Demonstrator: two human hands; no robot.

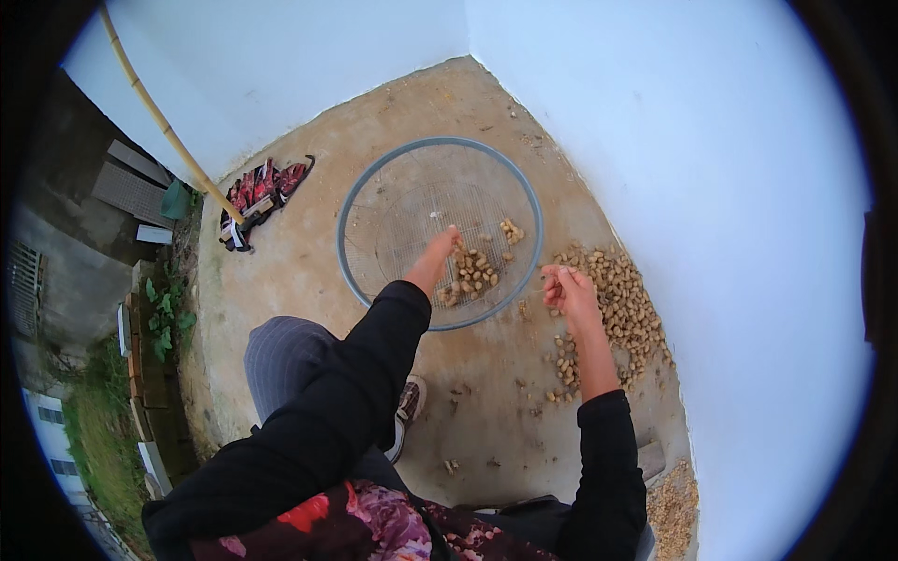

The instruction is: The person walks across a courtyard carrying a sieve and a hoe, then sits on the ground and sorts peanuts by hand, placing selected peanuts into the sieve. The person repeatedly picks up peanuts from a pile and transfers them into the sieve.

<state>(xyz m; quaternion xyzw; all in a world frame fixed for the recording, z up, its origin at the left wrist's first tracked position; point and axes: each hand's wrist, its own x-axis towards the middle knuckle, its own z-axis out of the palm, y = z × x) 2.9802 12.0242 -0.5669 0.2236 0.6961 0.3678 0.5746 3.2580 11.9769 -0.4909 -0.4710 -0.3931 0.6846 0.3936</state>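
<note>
A round wire-mesh sieve (pixel 349 277) with a blue-grey rim lies on the concrete floor before me. Inside it, a loose cluster of peanuts in their shells (pixel 474 275) sits toward the right side. My left hand (pixel 442 249) reaches over the rim, its fingertips bunched at the upper edge of that cluster; whether they hold a nut is hidden. To the right of the sieve, my right hand (pixel 572 289) hovers beside a larger peanut heap (pixel 624 301), fingers curled in. Something thin may stick out from those fingers, too small to make out.
White walls (pixel 701 175) meet in a corner beyond the sieve. A bamboo pole (pixel 161 119) leans across a floral cloth bundle (pixel 256 193) at left. Pale fragments (pixel 675 508) and a small block (pixel 651 459) lie at lower right. My shoe (pixel 409 407) is below the sieve.
</note>
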